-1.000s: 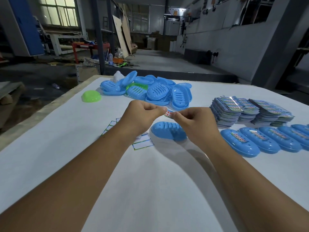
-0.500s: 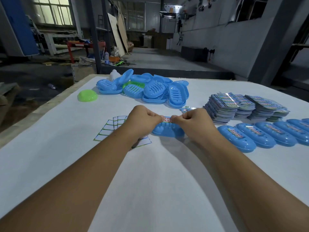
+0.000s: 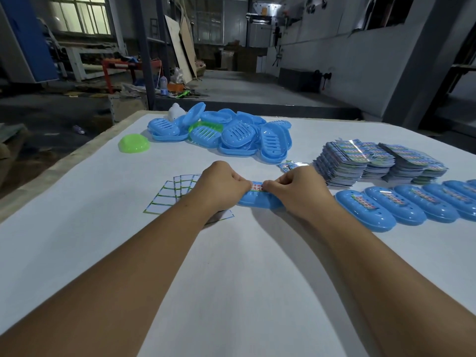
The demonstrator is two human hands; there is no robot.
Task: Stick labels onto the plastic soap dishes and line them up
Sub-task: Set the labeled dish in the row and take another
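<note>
Two hands share one small printed paper label (image 3: 257, 186), each pinching an end so it stays taut and level over the back of the blue oval plastic soap dish (image 3: 260, 200) lying face down on the white tabletop (image 3: 231, 279) right in front of me. My left hand (image 3: 222, 182) grips the label's left end and my right hand (image 3: 298, 188) its right end, knuckles curled; holding both ends lets me lay it down straight without a crease, I reckon. The dish is upside down because its smooth back is where the label goes.

Just to my right runs the row of labelled blue dishes (image 3: 401, 204), set side by side. Behind them sit the stacks of glossy label sheets (image 3: 373, 161), within easy reach. Spent backing sheets with green edging (image 3: 167, 197) lie under my left wrist. The heap of unlabelled blue dishes (image 3: 231, 135) waits farther back, a green plastic lid (image 3: 134, 143) beside it.
</note>
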